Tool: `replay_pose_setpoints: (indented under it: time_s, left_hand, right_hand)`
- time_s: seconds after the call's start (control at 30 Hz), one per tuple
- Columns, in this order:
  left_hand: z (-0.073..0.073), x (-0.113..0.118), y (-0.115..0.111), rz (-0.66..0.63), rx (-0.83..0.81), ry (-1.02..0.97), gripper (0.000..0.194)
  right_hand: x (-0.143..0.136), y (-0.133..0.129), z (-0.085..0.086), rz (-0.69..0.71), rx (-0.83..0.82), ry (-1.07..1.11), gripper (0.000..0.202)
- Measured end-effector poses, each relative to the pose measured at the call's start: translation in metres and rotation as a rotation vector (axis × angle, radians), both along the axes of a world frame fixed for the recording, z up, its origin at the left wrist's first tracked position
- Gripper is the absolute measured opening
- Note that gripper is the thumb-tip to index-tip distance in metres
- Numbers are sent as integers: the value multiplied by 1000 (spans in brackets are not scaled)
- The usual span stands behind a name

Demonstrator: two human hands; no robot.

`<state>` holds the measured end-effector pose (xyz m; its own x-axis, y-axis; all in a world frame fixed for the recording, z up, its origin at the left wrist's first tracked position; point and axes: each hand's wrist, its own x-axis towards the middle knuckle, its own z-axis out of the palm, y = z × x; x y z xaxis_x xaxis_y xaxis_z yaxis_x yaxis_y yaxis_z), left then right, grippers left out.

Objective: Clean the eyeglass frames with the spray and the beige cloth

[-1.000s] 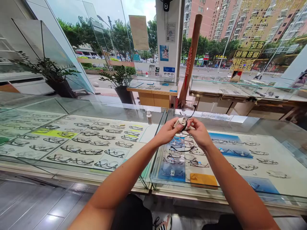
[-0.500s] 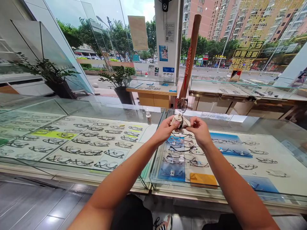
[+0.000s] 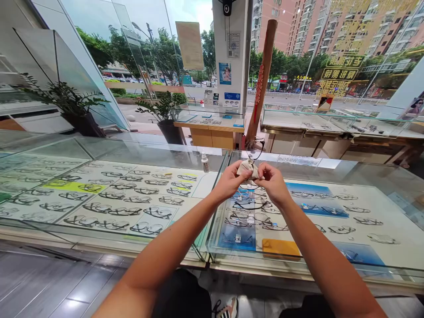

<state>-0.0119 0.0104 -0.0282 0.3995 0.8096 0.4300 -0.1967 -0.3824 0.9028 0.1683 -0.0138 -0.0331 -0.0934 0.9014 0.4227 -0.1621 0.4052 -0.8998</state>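
Above the glass counter, my left hand (image 3: 232,179) is closed on a crumpled pale cleaning cloth (image 3: 245,169). The cloth is wrapped around part of a pair of dark-framed eyeglasses (image 3: 263,148), one rim of which sticks up beyond my fingers. My right hand (image 3: 271,180) pinches at the cloth's right side, close against my left fingertips. Whether its fingers also touch the frame is hidden. A small white spray bottle (image 3: 205,163) stands on the counter to the left of my hands.
Glass display cases (image 3: 218,194) run across in front of me, with rows of eyeglasses inside. An orange-yellow case (image 3: 281,249) lies below my right forearm. Potted plants (image 3: 167,126), a leaning wooden post (image 3: 263,84) and further showcases (image 3: 298,119) stand beyond.
My right hand has moved left, closer to my left hand, and the cloth is bunched more tightly. The upright rim of the eyeglasses has tilted and shifted slightly right.
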Motion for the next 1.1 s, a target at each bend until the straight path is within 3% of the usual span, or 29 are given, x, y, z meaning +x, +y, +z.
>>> replay_pose_setpoints:
  time_s: [0.37, 0.7, 1.1]
  left_hand:
    - [3, 2, -1, 51, -6, 45, 60]
    - [12, -20, 10, -215, -95, 101, 51]
    - [2, -3, 5, -67, -101, 23, 56]
  right_hand:
    - [-12, -8, 1, 81, -2, -67, 25]
    - [0, -5, 4, 46, 27, -50, 25]
    - [-8, -8, 3, 97, -7, -74, 24]
